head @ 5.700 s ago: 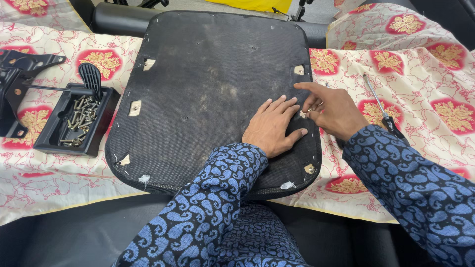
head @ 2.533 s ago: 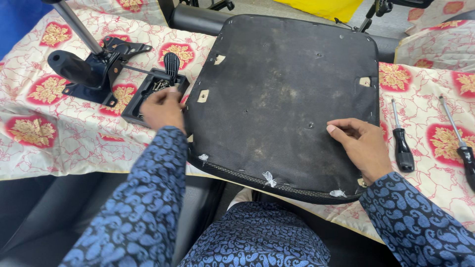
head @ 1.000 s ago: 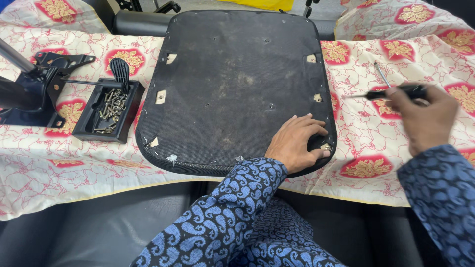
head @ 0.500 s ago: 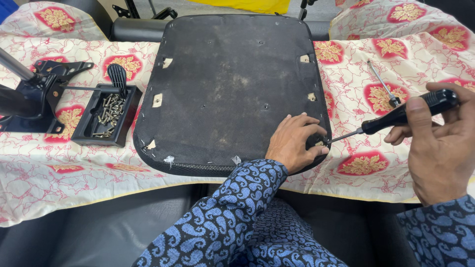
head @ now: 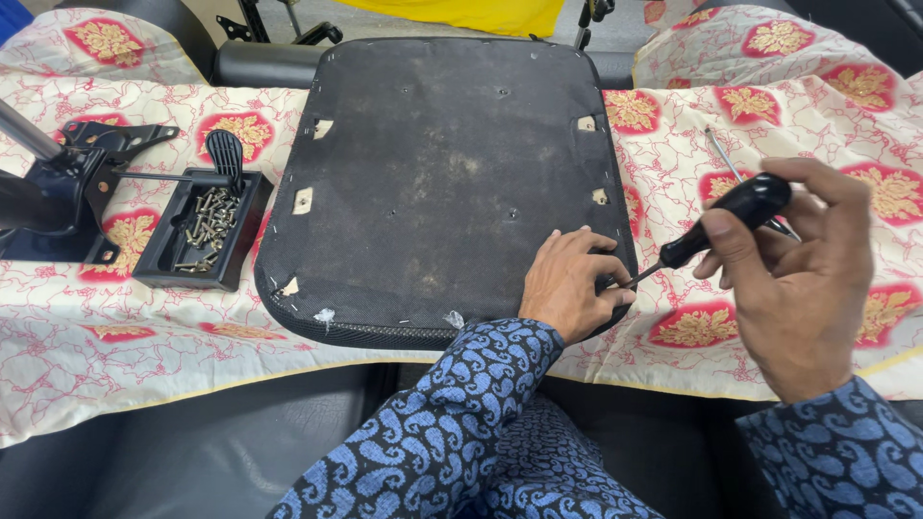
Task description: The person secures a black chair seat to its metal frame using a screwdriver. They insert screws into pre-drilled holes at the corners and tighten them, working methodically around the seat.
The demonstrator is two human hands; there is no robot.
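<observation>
Since half a second ago, our right hand [head: 793, 274] has brought the screwdriver [head: 716, 226] lower, its tip now at the left hand [head: 569, 288] near the lower right corner of the upturned seat base [head: 442, 173], centre frame. We judge a screw, probably pinched under the left fingertips, is being started; next comes seating the tip squarely. The right hand is closed around the black handle.

Seat pad [head: 442, 183] on table centre — screw tray [head: 202, 231] left, spare screwdriver [head: 740, 178] right.
</observation>
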